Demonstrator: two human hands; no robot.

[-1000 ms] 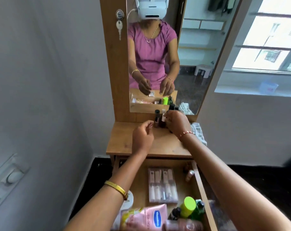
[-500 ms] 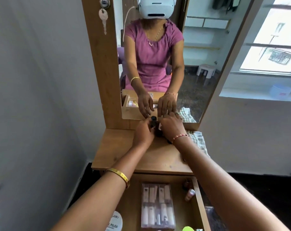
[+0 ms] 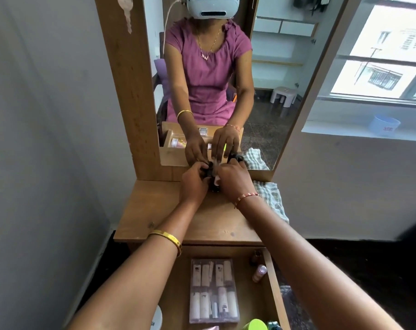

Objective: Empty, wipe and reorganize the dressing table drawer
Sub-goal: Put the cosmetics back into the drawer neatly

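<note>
Both my hands meet at the back of the wooden tabletop [image 3: 154, 210], close to the mirror. My left hand [image 3: 194, 184] curls its fingers round a small dark bottle [image 3: 210, 173]. My right hand [image 3: 235, 181] grips other small bottles beside it; a pale one [image 3: 217, 181] shows between the hands. Below, the open drawer [image 3: 275, 294] holds a clear case of tubes [image 3: 213, 290], a small pink bottle [image 3: 259, 272], a brown bottle [image 3: 256, 256] and a green cap [image 3: 256, 325].
A checked cloth [image 3: 272, 198] lies on the right edge of the tabletop. The mirror [image 3: 261, 79] stands directly behind the hands, with a key [image 3: 127, 10] hanging on its wooden frame. A white round lid [image 3: 157, 319] sits at the drawer's left. A grey wall is close on the left.
My left hand moved right and closed on the dark bottle beside my right hand. The view tilted up, so less of the drawer shows.
</note>
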